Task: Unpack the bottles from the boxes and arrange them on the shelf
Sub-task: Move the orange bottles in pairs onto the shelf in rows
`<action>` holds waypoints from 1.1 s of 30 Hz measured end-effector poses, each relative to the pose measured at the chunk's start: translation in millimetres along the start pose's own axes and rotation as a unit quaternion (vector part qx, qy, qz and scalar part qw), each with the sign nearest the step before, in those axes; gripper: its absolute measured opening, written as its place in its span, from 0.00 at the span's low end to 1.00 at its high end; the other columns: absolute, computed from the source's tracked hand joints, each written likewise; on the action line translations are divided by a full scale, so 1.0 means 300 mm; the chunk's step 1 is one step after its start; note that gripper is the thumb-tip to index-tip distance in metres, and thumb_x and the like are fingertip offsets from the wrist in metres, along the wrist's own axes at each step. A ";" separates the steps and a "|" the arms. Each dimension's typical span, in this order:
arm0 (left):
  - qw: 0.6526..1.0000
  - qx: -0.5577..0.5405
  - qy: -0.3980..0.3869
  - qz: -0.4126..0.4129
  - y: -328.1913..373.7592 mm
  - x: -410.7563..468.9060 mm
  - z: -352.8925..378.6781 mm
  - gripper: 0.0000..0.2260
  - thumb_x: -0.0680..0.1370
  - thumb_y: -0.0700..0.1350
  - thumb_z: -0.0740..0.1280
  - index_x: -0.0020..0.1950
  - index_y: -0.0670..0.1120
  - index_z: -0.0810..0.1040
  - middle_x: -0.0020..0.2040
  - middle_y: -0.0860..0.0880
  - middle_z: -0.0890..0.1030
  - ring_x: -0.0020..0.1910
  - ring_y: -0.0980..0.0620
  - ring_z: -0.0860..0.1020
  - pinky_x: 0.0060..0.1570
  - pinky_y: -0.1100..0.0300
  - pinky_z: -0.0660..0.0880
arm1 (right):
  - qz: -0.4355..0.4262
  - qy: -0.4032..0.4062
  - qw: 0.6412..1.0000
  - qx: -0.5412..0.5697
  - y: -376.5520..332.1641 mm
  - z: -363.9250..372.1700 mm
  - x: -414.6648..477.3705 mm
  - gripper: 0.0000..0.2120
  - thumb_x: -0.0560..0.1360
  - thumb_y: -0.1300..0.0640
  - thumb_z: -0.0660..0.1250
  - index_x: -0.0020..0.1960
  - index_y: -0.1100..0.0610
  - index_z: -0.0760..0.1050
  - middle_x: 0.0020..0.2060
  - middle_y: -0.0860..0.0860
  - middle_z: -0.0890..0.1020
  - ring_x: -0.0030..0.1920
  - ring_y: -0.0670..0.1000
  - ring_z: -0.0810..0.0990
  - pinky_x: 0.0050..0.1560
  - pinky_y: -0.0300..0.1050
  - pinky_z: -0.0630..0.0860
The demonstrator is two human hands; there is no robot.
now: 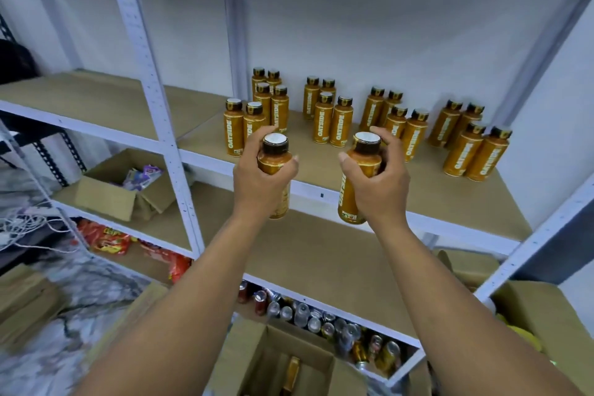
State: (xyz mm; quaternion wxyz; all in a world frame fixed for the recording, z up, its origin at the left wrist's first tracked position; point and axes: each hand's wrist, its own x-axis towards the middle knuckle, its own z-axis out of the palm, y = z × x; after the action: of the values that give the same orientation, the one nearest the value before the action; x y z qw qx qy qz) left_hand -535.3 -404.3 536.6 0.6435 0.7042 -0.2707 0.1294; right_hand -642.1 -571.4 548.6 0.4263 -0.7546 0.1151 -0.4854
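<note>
Head camera looks down your two bare forearms, raised toward a white metal rack. Your left hand (257, 180) wraps the shoulder of an orange Oatside bottle (274, 163), thumb on the right side and fingers curled round the far side just under the dark cap. Your right hand (379, 186) grips a second Oatside bottle (362, 160) the same way, thumb on the left and fingers hooked round the back near the cap. Both bottles are upright and side by side with a gap between them. They are in the air in front of the shelf's front edge, not resting on anything.

Beyond them, the brown shelf board (434, 193) carries matching bottles standing upright in four clusters. The left cluster of six (262, 103) stands just behind your left hand. To its right are a group of four (328, 116), another four (395, 122), and a last four (469, 145) near the right upright.

Below your arms an open cardboard box (321, 360) sits on the floor, with one more orange bottle (293, 370) visible inside. The bottom shelf behind it holds a row of drink cans (321, 321). On the rack to the left, a smaller open carton (106, 196) holds packets, and red snack packs (106, 239) lie one shelf lower.
</note>
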 end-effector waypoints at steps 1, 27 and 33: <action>1.000 0.000 0.006 -0.004 0.000 -0.003 0.009 0.25 0.76 0.47 0.76 0.70 0.58 0.70 0.58 0.62 0.75 0.59 0.63 0.75 0.51 0.73 0.73 | -0.002 -0.007 1.000 -0.002 0.007 -0.007 0.006 0.27 0.74 0.51 0.77 0.70 0.49 0.71 0.54 0.31 0.75 0.54 0.32 0.76 0.50 0.24 0.72; 0.988 -0.049 -0.144 -0.027 -0.315 0.437 0.154 0.25 0.76 0.49 0.76 0.69 0.61 0.69 0.57 0.68 0.73 0.59 0.63 0.74 0.56 0.70 0.72 | 0.114 0.092 0.984 -0.102 0.222 0.301 0.178 0.28 0.73 0.49 0.78 0.68 0.40 0.68 0.53 0.26 0.74 0.55 0.32 0.75 0.56 0.30 0.72; 0.991 -0.031 -0.126 -0.039 -0.345 0.436 0.217 0.27 0.76 0.48 0.76 0.71 0.55 0.70 0.62 0.59 0.74 0.64 0.57 0.73 0.62 0.60 0.75 | 0.111 0.057 0.986 -0.113 0.296 0.278 0.217 0.29 0.73 0.49 0.78 0.69 0.42 0.69 0.57 0.36 0.76 0.58 0.41 0.76 0.59 0.39 0.75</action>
State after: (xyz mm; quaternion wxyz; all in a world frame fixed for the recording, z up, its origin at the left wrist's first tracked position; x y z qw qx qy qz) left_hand -382.4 -493.4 510.4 0.6305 0.7044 -0.3259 0.0056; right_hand -518.7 -619.5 509.1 0.3825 -0.7517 0.2766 -0.4606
